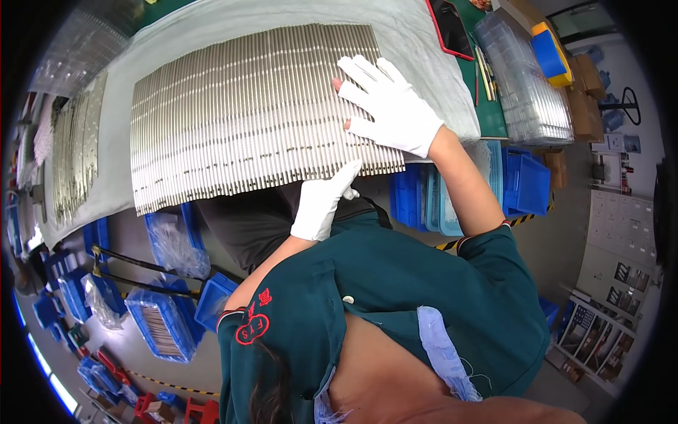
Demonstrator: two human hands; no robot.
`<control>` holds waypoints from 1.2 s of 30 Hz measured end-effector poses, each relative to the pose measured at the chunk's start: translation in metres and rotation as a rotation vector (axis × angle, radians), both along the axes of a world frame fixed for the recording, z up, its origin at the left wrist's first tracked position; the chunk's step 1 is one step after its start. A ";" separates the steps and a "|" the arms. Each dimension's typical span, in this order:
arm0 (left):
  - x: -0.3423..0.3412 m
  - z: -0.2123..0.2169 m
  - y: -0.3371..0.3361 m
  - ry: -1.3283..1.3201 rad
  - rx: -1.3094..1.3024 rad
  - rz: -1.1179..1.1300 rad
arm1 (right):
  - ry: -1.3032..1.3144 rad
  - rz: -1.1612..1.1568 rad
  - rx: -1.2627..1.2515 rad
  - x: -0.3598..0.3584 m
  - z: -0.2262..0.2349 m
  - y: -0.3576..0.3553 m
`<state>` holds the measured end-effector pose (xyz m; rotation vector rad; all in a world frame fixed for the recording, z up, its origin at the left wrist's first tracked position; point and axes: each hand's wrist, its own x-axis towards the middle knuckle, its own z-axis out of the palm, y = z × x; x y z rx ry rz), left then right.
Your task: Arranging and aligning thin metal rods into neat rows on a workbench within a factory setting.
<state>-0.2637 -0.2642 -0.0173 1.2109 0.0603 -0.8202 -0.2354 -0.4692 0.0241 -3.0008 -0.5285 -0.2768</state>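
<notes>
A wide row of thin silvery metal rods lies side by side on a white cloth, their near ends at the table's front edge. My right hand, in a white glove with some fingertips bare, rests flat over the row's right part with its fingers spread. In a white glove too, my left hand is at the near ends of the rods. One of its digits stretches up against the rod ends, apart from the others, which are bent and partly hidden. Nothing shows in its grasp.
The white cloth covers a green table. More rods lie far left. At right are a red-edged phone, pen-like tools and stacked clear plastic trays. Blue bins stand below the table, others on the floor at left.
</notes>
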 end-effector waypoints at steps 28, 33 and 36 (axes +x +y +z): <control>-0.002 0.008 -0.001 0.010 0.020 0.027 | 0.090 -0.023 -0.056 -0.001 0.008 0.003; 0.005 0.005 0.006 -0.041 0.105 -0.111 | 0.076 -0.022 -0.044 -0.001 0.006 0.002; 0.003 0.013 0.010 0.052 0.105 -0.281 | 0.088 -0.023 -0.042 -0.001 0.008 0.003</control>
